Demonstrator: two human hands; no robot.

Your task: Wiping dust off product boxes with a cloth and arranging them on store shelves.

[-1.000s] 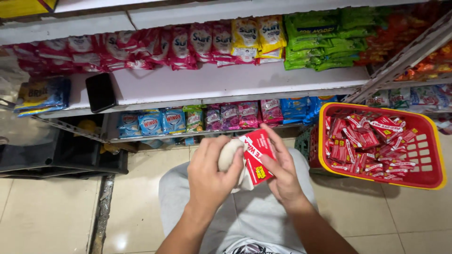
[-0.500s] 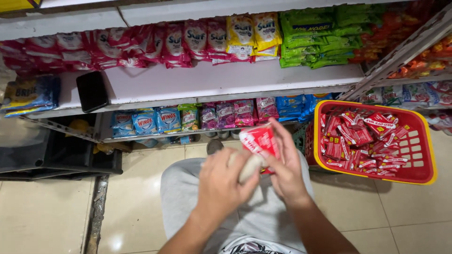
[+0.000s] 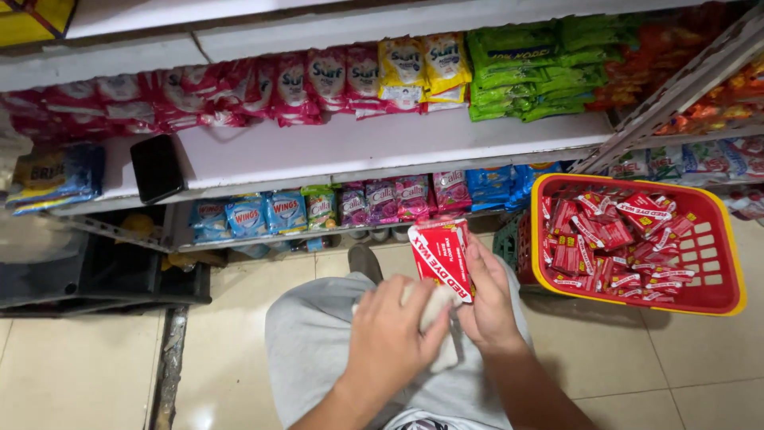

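Shelving (image 3: pixel 263 155) is seen across the upper part of the frame, with a black phone (image 3: pixel 157 167) laid at its left and sachets (image 3: pixel 334 80) in pink, yellow and green hung along the top row. Blue and purple packets (image 3: pixel 318 211) are lined up on the lower shelf. Below centre, the left hand (image 3: pixel 390 342) is closed around a pale cloth (image 3: pixel 438 306), which is pressed against the lower edge of a red packet (image 3: pixel 442 259). That packet is held upright at centre frame, above grey-clad knees (image 3: pixel 310 350), and is gripped along its right side by the right hand (image 3: pixel 489 306), fingers curled behind it. At the right, a red basket (image 3: pixel 720 239) with a yellow rim is set on the tiled floor (image 3: pixel 72 374), filled with like red packets.
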